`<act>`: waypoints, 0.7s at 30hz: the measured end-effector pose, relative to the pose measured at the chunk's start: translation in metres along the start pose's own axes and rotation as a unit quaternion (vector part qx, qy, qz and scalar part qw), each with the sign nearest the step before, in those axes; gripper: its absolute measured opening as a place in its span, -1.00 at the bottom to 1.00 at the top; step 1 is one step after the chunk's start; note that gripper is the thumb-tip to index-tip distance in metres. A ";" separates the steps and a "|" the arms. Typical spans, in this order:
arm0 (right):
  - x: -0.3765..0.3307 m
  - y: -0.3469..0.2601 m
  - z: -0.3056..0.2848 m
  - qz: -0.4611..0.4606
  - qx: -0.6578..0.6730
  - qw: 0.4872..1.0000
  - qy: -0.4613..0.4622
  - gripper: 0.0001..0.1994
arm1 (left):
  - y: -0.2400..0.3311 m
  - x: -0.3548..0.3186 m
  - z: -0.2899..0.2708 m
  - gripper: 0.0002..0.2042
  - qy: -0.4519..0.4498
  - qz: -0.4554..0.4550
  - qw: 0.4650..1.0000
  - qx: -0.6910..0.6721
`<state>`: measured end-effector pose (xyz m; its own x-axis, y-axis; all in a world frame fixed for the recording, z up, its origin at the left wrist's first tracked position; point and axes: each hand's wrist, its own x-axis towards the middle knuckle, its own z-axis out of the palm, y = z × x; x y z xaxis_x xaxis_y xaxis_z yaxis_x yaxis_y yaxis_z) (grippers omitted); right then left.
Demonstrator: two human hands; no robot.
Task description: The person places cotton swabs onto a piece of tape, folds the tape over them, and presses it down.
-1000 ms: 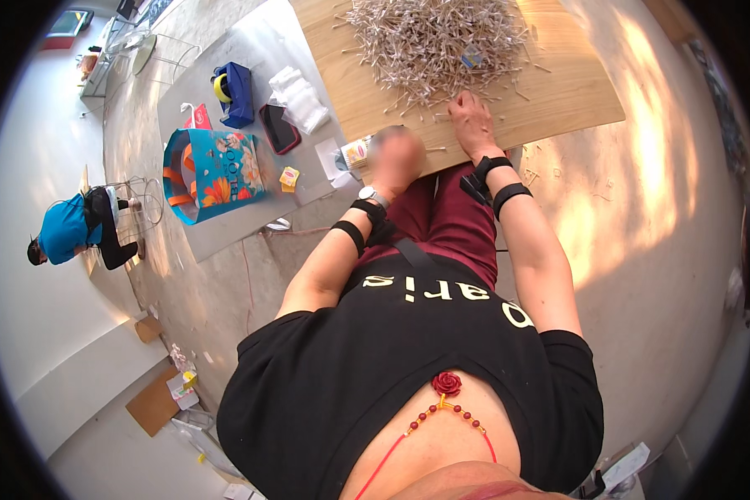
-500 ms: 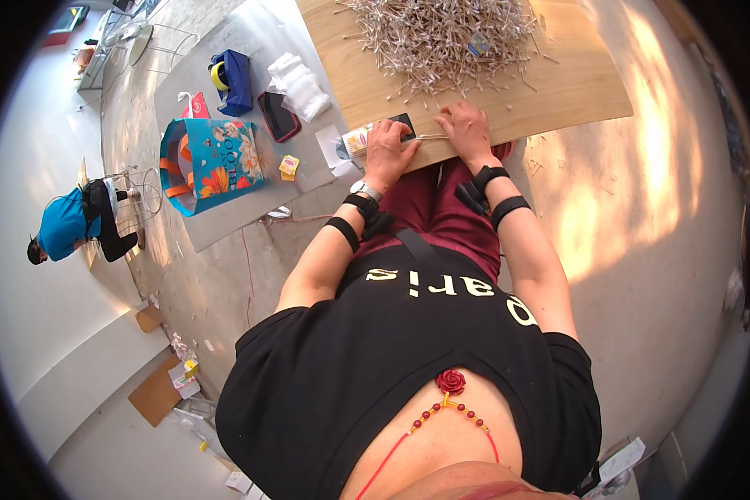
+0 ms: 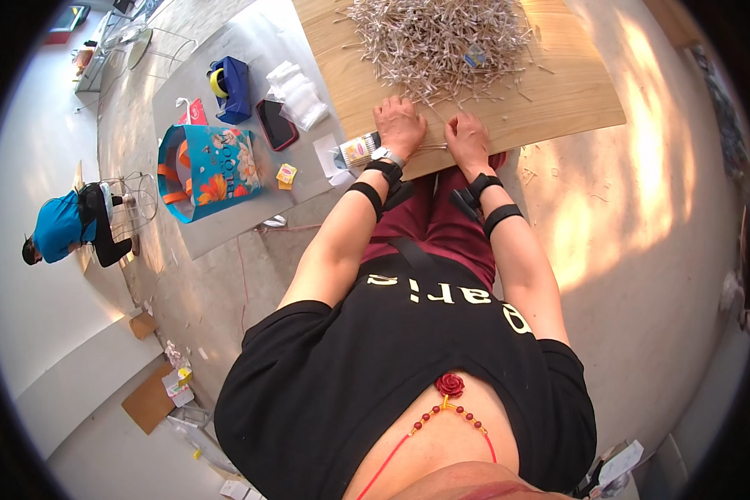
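A small bundle of thin pale sticks lies at the near edge of the light wooden worktop, pinched between the left hand and right hand, both curled closed on it. This looks like gathering; next calls for squaring the ends. The big loose stick heap sits just beyond.

Both hands rest at the near edge of a wooden board. The left hand lies over a small bundle of sticks at the board's near left corner; the right hand is just beside it. A heap of thin sticks covers the board's far middle.
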<state>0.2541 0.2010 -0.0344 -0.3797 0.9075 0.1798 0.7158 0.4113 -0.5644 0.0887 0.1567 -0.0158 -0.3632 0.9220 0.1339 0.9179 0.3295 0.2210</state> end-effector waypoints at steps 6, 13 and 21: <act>-0.011 0.012 -0.013 -0.006 0.009 1.000 -0.020 -0.90 | -0.014 0.002 -0.029 -0.70 -0.117 -0.011 0.991 0.067; -0.013 0.003 -0.019 -0.024 -0.015 0.999 -0.039 -0.91 | -0.033 0.007 -0.069 -0.72 -0.231 -0.003 0.972 0.046; -0.009 -0.008 -0.016 -0.137 -0.076 0.984 -0.082 -0.88 | -0.023 -0.011 -0.032 -0.87 -0.094 0.087 0.983 -0.128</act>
<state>0.2616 0.1914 -0.0185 -0.6511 0.7399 0.1688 0.6479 0.6578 -0.3842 0.0662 0.1322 0.0083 -0.1455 0.9892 0.0158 0.8843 0.1228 0.4505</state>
